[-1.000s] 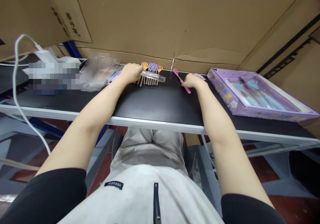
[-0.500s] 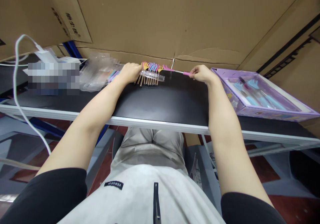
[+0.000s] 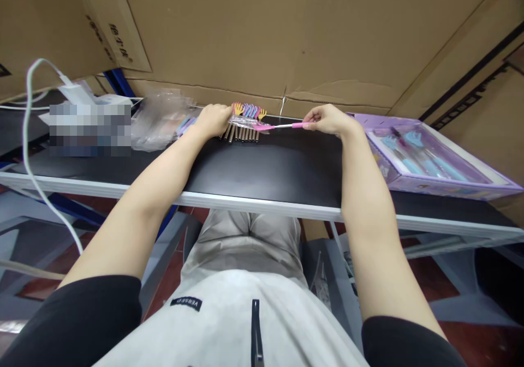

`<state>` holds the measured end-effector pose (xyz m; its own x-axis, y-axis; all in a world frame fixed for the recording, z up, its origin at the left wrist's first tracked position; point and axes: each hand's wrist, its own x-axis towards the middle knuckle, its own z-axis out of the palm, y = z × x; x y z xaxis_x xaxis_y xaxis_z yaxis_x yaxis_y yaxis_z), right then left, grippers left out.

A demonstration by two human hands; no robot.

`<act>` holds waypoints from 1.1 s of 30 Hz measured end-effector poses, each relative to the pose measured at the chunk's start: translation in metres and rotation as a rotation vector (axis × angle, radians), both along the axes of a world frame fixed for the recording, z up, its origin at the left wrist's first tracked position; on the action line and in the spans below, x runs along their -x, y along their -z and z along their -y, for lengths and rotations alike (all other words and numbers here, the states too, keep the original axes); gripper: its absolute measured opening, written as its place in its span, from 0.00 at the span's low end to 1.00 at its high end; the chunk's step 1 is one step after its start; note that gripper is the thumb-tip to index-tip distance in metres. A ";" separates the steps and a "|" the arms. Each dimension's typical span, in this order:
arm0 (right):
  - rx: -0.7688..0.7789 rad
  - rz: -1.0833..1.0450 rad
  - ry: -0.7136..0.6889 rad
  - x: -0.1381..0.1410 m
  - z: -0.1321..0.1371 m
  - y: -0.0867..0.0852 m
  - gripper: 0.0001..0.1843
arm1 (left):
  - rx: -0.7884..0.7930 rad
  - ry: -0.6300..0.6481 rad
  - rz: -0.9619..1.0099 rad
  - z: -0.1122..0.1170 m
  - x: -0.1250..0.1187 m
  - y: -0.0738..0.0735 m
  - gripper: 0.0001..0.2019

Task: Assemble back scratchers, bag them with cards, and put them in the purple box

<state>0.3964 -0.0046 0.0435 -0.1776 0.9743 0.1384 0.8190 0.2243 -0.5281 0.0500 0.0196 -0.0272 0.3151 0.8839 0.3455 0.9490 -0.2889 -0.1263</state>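
My right hand [image 3: 323, 120] pinches the pink handle of a back scratcher [image 3: 284, 126] with a silvery shaft, held level above the table. Its pink claw end points left and meets the open end of a clear plastic sleeve [image 3: 246, 121]; whether it is inside or in front, I cannot tell. My left hand [image 3: 215, 119] is closed at the sleeve's other end, its fingertips hidden behind the knuckles. Below and behind the sleeve lies a row of several back scratchers [image 3: 244, 133], with yellow, pink, blue and purple claws and metallic shafts.
Clear plastic bags [image 3: 158, 121] lie left of my left hand, beside a blurred-out item [image 3: 90, 130] and a white cable [image 3: 27, 121]. A purple box [image 3: 434, 181] holding blue back scratchers stands at right. Cardboard [image 3: 262, 40] walls the back of the black table [image 3: 262, 173].
My right hand has brought the pink back scratcher left and slightly toward me, so its claw end now reaches the sleeve. My left hand stays in place.
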 end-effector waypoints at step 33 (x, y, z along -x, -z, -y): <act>-0.001 0.083 -0.157 0.052 0.010 0.020 0.10 | 0.001 0.088 0.080 0.004 -0.008 0.001 0.14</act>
